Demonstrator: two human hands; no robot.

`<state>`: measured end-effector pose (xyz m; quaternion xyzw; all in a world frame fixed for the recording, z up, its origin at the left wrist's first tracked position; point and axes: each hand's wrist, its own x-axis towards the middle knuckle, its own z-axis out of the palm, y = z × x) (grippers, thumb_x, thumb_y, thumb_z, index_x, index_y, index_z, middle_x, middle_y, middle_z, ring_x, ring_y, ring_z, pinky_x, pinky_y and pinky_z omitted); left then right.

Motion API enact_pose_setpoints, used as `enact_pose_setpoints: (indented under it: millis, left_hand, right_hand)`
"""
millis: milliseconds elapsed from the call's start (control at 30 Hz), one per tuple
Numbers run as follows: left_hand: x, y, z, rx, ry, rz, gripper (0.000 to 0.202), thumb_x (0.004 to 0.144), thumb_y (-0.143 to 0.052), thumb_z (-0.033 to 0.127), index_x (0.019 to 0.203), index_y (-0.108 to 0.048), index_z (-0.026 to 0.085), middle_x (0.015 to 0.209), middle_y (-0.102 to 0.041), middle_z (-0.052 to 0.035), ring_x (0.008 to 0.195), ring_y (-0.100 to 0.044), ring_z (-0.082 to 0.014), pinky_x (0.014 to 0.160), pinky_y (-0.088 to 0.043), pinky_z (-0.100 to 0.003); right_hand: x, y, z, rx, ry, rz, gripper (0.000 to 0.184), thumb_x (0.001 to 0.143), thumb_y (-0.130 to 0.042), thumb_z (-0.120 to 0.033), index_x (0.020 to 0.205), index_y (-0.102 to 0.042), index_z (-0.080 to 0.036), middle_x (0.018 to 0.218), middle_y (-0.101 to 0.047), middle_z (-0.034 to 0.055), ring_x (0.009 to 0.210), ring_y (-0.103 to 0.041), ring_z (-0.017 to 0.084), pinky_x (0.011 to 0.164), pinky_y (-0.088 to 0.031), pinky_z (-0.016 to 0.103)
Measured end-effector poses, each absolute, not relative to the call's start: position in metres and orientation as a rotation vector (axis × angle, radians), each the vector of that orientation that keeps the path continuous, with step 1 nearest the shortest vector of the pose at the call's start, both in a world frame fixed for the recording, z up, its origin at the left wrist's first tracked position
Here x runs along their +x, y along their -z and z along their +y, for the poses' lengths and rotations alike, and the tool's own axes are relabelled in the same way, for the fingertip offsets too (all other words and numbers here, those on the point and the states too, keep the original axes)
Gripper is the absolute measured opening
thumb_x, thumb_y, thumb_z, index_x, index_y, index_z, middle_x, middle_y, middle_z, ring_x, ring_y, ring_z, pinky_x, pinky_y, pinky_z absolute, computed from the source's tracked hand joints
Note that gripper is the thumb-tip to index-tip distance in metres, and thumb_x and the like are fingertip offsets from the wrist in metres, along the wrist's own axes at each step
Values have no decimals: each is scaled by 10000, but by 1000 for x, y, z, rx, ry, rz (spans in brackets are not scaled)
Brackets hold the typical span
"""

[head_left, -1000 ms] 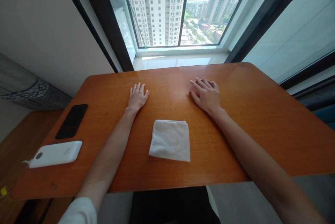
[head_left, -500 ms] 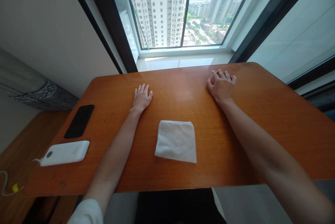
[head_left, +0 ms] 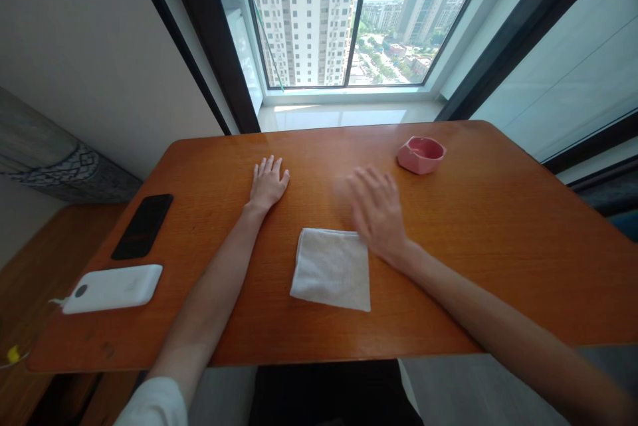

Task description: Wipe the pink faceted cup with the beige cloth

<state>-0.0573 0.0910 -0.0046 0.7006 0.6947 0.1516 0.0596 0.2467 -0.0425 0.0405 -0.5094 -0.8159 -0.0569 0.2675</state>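
Note:
My left hand (head_left: 268, 183) lies flat on the wooden table (head_left: 498, 253), fingers spread and holding nothing. Over the middle of the table, my right hand (head_left: 379, 213) is blurred by motion, its fingers stretched out with nothing in them. Just below and to its left is a folded white cloth (head_left: 331, 269), spread flat near the front of the table. A pink angular bowl (head_left: 421, 157), perhaps an ashtray, stands upright at the back right, apart from my right hand.
At the left side of the table lie a black phone (head_left: 142, 226) and a white power bank (head_left: 113, 288) with a cable at its end. A window (head_left: 353, 27) and its sill are behind the table's far edge. A wooden bench (head_left: 60, 240) stands to the left.
My right hand has let go of the pink bowl and moved left and nearer, toward the cloth. The bowl stays at the back right. My left hand keeps its place.

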Motion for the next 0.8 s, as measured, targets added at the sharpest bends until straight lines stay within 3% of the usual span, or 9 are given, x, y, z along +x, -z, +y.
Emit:
enact_pose_setpoints:
  millis: [67,133,200,300,400,533,633,733,800]
  left_hand:
    - [-58,6,91,2121,-459,2105,674,1109,-373,480,1694,-470,161,1842,-363,-118,1750,-304,-336,1468,-200,-537]
    - [-59,7,92,2124,-456,2104,674,1110,-369,484,1695,-470,164,1842,-365,-112,1750,-304,-332,1469,-198,-532]
    - [-59,7,92,2128,-453,2100,677,1114,-360,487,1700,-462,164,1845,-358,-108,1752,-298,-328,1471,-192,-531]
    - [-60,8,92,2131,-455,2093,683,1115,-358,486,1704,-456,153,1848,-349,-117,1755,-290,-332,1471,-186,-533]
    - [-60,8,92,2124,-468,2089,676,1113,-365,487,1702,-462,169,1850,-347,-107,1757,-284,-329,1472,-187,-537]
    - [-60,9,93,2112,-487,2082,680,1112,-362,502,1701,-465,177,1849,-351,-97,1758,-282,-324,1475,-182,-534]
    - [-59,9,92,2108,-494,2076,684,1109,-366,505,1700,-467,176,1847,-356,-98,1758,-283,-327,1474,-183,-544]
    - [-57,7,92,2104,-494,2075,683,1106,-374,495,1699,-468,170,1846,-357,-101,1757,-282,-334,1473,-185,-554]
    - [-56,6,91,2102,-490,2078,690,1104,-374,487,1700,-465,149,1848,-348,-114,1758,-277,-345,1473,-180,-556]
  right_hand:
    - [212,-35,-98,-1059,-7,-2469,787,1113,-477,-437,1811,-117,-381,1791,-468,25,1708,-393,364,1405,-242,757]
    - [189,-29,-136,-926,-142,-2612,802,1119,-476,-539,1811,-187,-253,1830,-374,83,1723,-359,375,1402,-273,758]
    - [183,-22,-146,-881,-192,-2695,736,1143,-437,-537,1787,-286,-215,1833,-370,83,1725,-356,366,1405,-296,734]
    - [213,-16,-112,-1063,-162,-2668,623,1164,-404,-473,1756,-378,-280,1826,-396,46,1734,-341,345,1416,-270,719]
    - [278,-13,-58,-1496,-23,-2488,616,1170,-324,-451,1756,-387,-273,1823,-410,84,1737,-327,359,1411,-226,733]
    - [360,-7,-21,-2062,87,-2095,696,1149,-229,-510,1764,-364,-214,1827,-403,136,1713,-357,433,1333,-281,828]
    - [379,-7,-22,-2131,138,-1983,722,1138,-219,-521,1758,-375,-188,1821,-410,161,1695,-374,470,1315,-276,852]
    - [361,-17,-30,-2045,307,-1967,727,1135,-257,-503,1740,-400,-125,1831,-370,212,1720,-286,510,1329,-194,868]
    - [337,-26,-30,-1880,411,-2031,706,1141,-276,-446,1758,-351,-113,1845,-345,207,1757,-220,449,1385,-129,801]
